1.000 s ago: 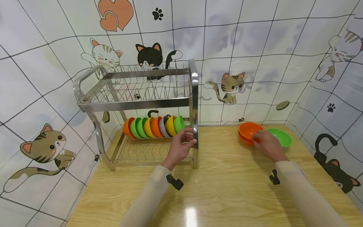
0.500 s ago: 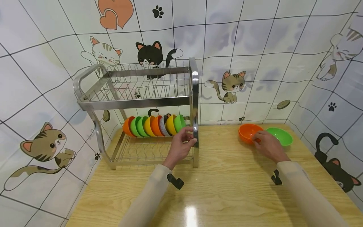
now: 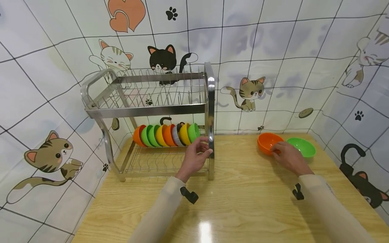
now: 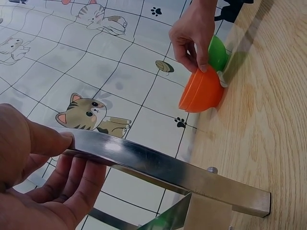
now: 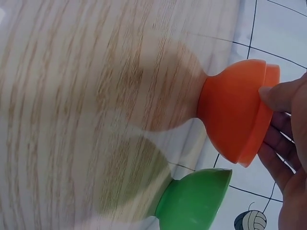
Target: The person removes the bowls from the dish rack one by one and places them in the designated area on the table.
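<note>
My left hand point(image 3: 196, 155) pinches the right front post of a two-tier metal dish rack point(image 3: 152, 111); in the left wrist view the thumb and fingers point(image 4: 91, 184) grip that post from both sides. My right hand point(image 3: 288, 157) pinches the rim of a pair of nested orange bowls point(image 3: 267, 141) on the wooden table. Seen from the right wrist, the thumb lies on the outside of the orange bowls point(image 5: 235, 110) at the rim, and the other fingers reach over the far side. A green bowl point(image 3: 304, 147) stands beside them, just right of my right hand.
Tilted bowls in orange, green, yellow and a grey pattern point(image 3: 165, 135) stand in a row on the rack's lower tier. The upper tier point(image 3: 152, 91) has wire slots. Behind the wooden table point(image 3: 243, 195) is a wall covering with cartoon cats.
The upper orange bowl has sunk deeper into the lower one under my right hand. My left hand keeps its grip on the post; the head view has shifted slightly.
</note>
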`<state>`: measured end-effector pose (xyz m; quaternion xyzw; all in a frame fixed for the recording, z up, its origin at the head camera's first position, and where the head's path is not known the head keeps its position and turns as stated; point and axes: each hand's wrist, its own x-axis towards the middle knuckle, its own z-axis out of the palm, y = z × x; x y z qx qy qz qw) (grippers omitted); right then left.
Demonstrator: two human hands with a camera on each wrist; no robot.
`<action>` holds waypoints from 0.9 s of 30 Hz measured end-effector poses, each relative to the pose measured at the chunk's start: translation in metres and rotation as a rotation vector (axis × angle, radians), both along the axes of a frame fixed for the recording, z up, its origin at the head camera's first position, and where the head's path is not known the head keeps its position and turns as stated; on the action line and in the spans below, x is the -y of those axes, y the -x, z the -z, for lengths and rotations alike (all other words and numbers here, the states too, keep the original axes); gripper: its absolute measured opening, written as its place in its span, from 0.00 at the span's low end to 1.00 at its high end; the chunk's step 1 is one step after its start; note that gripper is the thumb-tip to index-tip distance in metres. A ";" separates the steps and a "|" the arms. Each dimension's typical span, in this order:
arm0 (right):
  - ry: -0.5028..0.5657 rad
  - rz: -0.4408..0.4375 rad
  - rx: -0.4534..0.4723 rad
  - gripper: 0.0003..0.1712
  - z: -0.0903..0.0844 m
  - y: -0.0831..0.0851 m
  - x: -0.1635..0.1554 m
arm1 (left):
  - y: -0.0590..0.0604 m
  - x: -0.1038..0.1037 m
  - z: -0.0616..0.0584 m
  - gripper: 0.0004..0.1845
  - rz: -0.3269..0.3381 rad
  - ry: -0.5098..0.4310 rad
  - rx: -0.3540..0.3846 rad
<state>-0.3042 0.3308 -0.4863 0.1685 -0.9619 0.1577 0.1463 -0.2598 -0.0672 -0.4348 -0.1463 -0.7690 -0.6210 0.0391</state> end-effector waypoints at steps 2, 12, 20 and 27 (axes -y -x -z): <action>-0.005 0.008 0.006 0.08 0.001 0.000 0.001 | 0.000 0.000 0.000 0.17 -0.001 0.007 0.002; -0.006 0.017 0.059 0.23 -0.007 -0.004 0.006 | -0.002 0.001 -0.002 0.17 -0.018 0.014 0.009; 0.051 -0.030 0.015 0.32 -0.016 -0.012 0.015 | -0.002 -0.003 -0.002 0.17 -0.010 0.017 0.012; 0.153 -0.035 0.011 0.36 -0.025 -0.017 0.032 | -0.003 0.000 -0.002 0.16 -0.009 0.005 0.020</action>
